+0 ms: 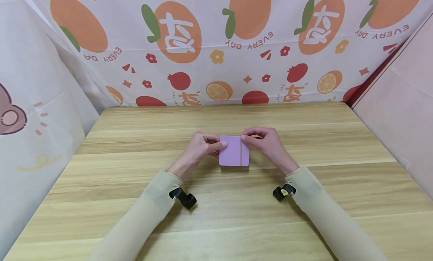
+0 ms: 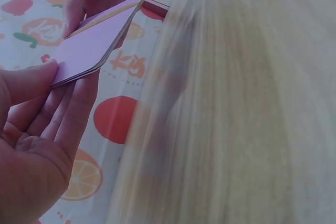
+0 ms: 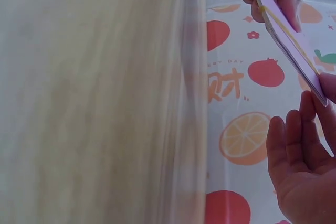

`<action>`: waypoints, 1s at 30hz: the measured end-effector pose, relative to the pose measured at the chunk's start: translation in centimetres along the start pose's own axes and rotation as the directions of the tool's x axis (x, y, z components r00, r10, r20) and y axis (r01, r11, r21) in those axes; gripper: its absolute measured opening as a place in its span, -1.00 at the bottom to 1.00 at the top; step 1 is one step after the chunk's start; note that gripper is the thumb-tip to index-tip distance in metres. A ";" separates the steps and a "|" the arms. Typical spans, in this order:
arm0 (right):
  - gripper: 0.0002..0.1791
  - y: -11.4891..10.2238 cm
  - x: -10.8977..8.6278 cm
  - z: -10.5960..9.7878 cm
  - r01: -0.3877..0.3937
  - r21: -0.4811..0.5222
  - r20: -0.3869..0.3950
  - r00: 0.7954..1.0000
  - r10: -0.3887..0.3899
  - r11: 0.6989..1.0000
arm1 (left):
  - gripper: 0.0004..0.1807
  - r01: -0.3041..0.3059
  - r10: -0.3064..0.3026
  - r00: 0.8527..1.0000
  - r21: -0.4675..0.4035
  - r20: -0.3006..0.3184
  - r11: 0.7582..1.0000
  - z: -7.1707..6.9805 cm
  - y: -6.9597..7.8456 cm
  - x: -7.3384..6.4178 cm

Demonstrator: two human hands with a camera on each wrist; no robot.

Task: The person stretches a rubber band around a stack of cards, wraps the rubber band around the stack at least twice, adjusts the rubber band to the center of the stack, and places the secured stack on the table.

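Observation:
A small purple notebook [image 1: 230, 151] with rounded corners is held up above the table between both hands. A tan elastic band [image 1: 241, 152] runs down it near its right side. My left hand [image 1: 205, 145] grips the left edge, thumb on the cover and fingers beneath, as the left wrist view also shows. At the top right corner, my right hand [image 1: 265, 141] pinches the notebook near the band with thumb and finger. In the right wrist view, the thin notebook [image 3: 289, 38] appears nearly edge-on, and the other fingers of the right hand [image 3: 304, 166] are loosely spread.
Below lies a wood-grain table [image 1: 233, 216]. A fruit-print cloth [image 1: 209, 47] hangs behind its far edge, with pale cloths at the left [image 1: 34, 103] and right [image 1: 399, 103]. Black wrist cameras sit on the left [image 1: 184, 198] and right [image 1: 283, 192] sleeves.

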State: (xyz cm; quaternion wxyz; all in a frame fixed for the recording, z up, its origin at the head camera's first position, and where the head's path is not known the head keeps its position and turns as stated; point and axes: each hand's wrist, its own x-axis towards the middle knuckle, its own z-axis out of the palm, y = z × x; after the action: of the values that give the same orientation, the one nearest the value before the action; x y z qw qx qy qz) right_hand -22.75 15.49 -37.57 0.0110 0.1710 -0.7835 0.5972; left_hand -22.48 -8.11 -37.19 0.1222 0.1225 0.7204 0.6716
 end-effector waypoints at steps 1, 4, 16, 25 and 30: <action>-0.77 0.0 0.0 0.0 -0.001 0.002 0.000 1.000 0.001 1.000 | -0.79 -0.001 0.001 1.000 -0.001 0.001 1.000 0.0 0.0 0.0; -0.75 0.1 0.0 0.0 -0.011 0.010 0.000 1.000 0.011 1.000 | -0.79 -0.005 0.005 1.000 0.001 0.001 1.000 0.0 -0.1 0.0; -0.82 -1.3 -0.4 0.1 0.016 -0.002 0.018 1.000 -0.016 1.000 | -0.79 0.010 -0.010 1.000 0.004 0.001 1.000 0.0 0.0 0.0; -0.79 -0.6 -0.3 0.2 0.009 0.007 0.008 1.000 -0.009 1.000 | -0.80 0.015 -0.014 1.000 0.008 -0.012 1.000 0.2 0.1 -0.2; -0.76 0.5 0.2 0.4 0.005 -0.004 0.024 1.000 -0.005 1.000 | -0.81 0.005 -0.005 1.000 0.015 0.010 1.000 0.5 0.2 -0.2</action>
State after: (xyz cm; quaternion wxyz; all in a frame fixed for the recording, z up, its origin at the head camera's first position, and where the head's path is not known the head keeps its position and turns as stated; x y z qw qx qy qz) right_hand -22.97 15.17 -38.08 0.0033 0.1800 -0.7845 0.5934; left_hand -22.09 -7.73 -37.03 0.1265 0.1251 0.7249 0.6654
